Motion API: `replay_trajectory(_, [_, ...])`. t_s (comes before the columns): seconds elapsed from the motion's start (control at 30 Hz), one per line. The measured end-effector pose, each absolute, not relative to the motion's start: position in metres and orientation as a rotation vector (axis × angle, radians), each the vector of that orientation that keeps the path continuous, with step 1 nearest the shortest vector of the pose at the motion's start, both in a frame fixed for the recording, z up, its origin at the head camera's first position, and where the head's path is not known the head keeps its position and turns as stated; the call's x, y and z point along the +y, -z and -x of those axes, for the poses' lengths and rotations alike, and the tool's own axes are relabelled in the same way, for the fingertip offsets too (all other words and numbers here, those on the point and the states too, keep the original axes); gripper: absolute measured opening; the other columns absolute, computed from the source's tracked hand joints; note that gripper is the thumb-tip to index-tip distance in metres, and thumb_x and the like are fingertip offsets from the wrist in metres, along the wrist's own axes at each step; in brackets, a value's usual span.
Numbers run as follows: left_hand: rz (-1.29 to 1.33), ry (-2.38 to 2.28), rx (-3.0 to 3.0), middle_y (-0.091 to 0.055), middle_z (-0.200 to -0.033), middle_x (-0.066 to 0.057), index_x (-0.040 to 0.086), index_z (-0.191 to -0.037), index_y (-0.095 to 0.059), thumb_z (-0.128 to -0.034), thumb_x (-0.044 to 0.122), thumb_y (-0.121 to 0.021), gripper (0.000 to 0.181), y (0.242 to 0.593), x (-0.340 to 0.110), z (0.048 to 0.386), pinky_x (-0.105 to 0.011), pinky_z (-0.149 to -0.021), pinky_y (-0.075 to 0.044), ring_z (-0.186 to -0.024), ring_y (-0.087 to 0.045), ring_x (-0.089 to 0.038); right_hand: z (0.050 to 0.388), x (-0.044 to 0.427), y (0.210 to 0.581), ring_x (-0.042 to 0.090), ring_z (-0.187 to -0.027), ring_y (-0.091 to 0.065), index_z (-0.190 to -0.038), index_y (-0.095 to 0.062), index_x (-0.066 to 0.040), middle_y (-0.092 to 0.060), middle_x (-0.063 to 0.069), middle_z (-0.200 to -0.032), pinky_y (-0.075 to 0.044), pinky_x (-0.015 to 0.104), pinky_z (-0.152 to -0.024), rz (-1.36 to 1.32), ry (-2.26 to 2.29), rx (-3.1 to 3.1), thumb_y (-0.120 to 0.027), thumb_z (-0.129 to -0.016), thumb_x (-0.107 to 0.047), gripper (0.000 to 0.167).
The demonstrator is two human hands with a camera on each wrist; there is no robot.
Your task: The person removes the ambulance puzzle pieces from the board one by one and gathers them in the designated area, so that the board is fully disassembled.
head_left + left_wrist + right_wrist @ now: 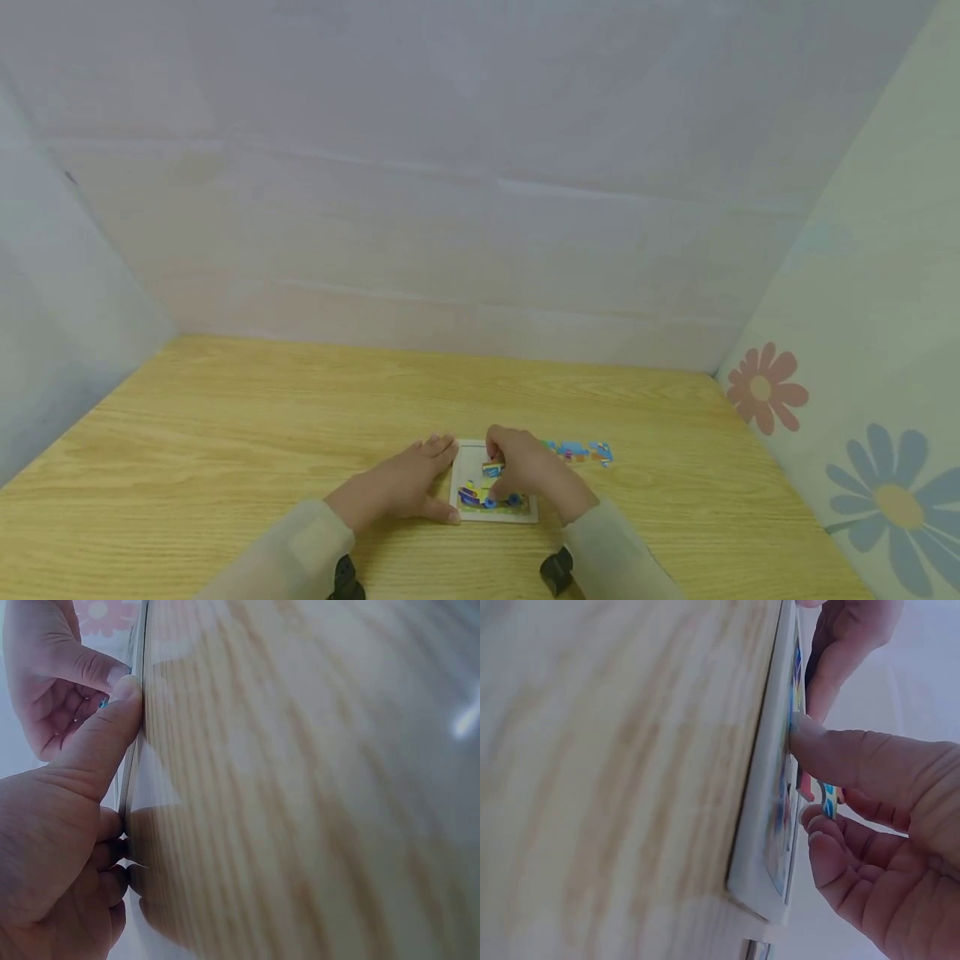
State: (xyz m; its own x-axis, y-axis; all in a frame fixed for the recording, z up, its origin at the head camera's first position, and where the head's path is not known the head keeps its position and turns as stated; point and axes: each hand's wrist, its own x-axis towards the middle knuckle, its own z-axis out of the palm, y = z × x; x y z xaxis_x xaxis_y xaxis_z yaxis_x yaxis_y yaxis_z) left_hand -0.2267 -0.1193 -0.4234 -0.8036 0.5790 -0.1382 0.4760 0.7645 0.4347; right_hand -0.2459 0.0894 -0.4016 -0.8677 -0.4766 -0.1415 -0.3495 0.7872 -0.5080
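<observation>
A small jigsaw board [470,454] with a pale rim and a colourful vehicle picture lies flat on the table. My left hand [411,482] rests along its left side, fingers extended, the thumb at the near left corner. Over the picture, my right hand [528,465] pinches a small puzzle piece [829,799] with blue and yellow on it, which stands up off the board. In the right wrist view the right thumb [847,754] touches the board's face. The right hand hides the board's upper right part in the head view.
Several loose, mostly blue puzzle pieces [581,452] lie beside the board's upper right, partly behind the right hand. The wooden table [300,400] meets a pale wall at the back and a flower-printed wall [892,333] at the right.
</observation>
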Motion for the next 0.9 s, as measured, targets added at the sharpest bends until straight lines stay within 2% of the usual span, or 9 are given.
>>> replay_trajectory(0.37, [-0.826,-0.556,2.703,-0.022,-0.152,-0.016,-0.001,-0.144,-0.029,-0.0738,0.058,-0.066,0.099,0.425,-0.119,0.227,-0.049,-0.112,-0.021,-0.139,-0.019,-0.035,0.242,0.096,0.414,0.011,-0.062,-0.043,-0.089,-0.045,-0.015,-0.05,-0.004,-0.075,-0.038,0.022,-0.054,0.687,0.958,2.691,-0.08,-0.064,0.0,0.046])
replay_trajectory(0.5, [-0.822,-0.564,2.701,-0.021,-0.152,-0.016,-0.001,-0.144,-0.028,-0.0735,0.058,-0.067,0.1,0.424,-0.119,0.227,-0.05,-0.112,-0.02,-0.139,-0.019,-0.035,0.241,0.098,0.417,0.01,-0.055,-0.042,-0.091,-0.049,-0.013,-0.05,-0.003,-0.069,-0.035,0.021,-0.048,0.64,1.085,2.642,-0.073,-0.069,0.004,0.037])
replay_trajectory(0.7, [-0.821,-0.566,2.705,-0.022,-0.152,-0.017,-0.002,-0.143,-0.029,-0.0737,0.058,-0.067,0.099,0.423,-0.118,0.226,-0.049,-0.113,-0.02,-0.139,-0.019,-0.035,0.241,0.101,0.423,0.012,-0.059,-0.053,-0.098,-0.055,-0.009,-0.058,0.0,-0.072,-0.045,0.023,-0.051,0.575,1.235,2.586,-0.062,-0.082,0.002,0.02])
replay_trajectory(0.9, [-0.826,-0.557,2.71,-0.023,-0.152,-0.017,-0.002,-0.143,-0.029,-0.0735,0.059,-0.066,0.1,0.424,-0.117,0.227,-0.05,-0.112,-0.021,-0.139,-0.02,-0.036,0.24,0.102,0.428,0.014,-0.056,-0.055,-0.1,-0.058,-0.004,-0.056,0.003,-0.064,-0.047,0.025,-0.05,0.504,1.404,2.527,-0.06,-0.085,-0.001,0.016])
